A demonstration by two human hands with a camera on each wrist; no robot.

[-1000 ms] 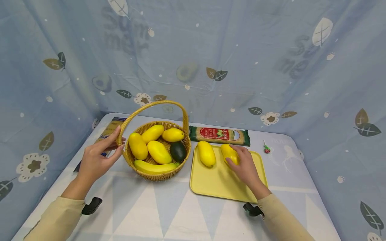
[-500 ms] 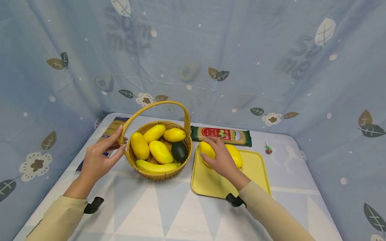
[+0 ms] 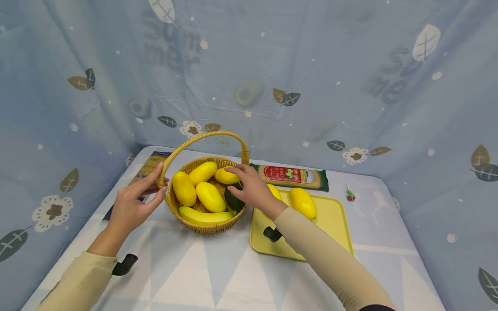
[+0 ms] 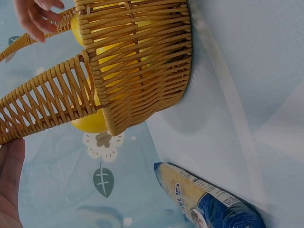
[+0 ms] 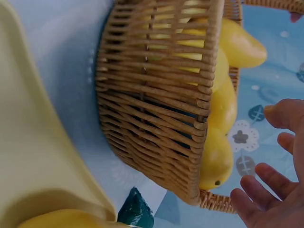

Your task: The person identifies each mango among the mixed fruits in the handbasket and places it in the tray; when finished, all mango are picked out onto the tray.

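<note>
A round wicker basket stands left of centre, its tall handle arching over it. My left hand pinches the left foot of that handle between thumb and fingers. In the basket lie several yellow mangoes, a banana along the front and a dark green avocado. Over the basket's right rim reaches my right hand, holding nothing. Its spread fingers overlap the back right mango and partly hide the avocado. The right wrist view shows this hand apart from the mangoes, above the rim.
Right of the basket lies a yellow tray with two mangoes, one mostly behind my right hand. A green-ended pasta pack lies behind it, a lollipop to its right. A gold-and-blue pack lies behind my left hand.
My right hand has moved left from the right-hand mango on the tray, across the other one, to above the basket. The left hand keeps its hold on the handle.
</note>
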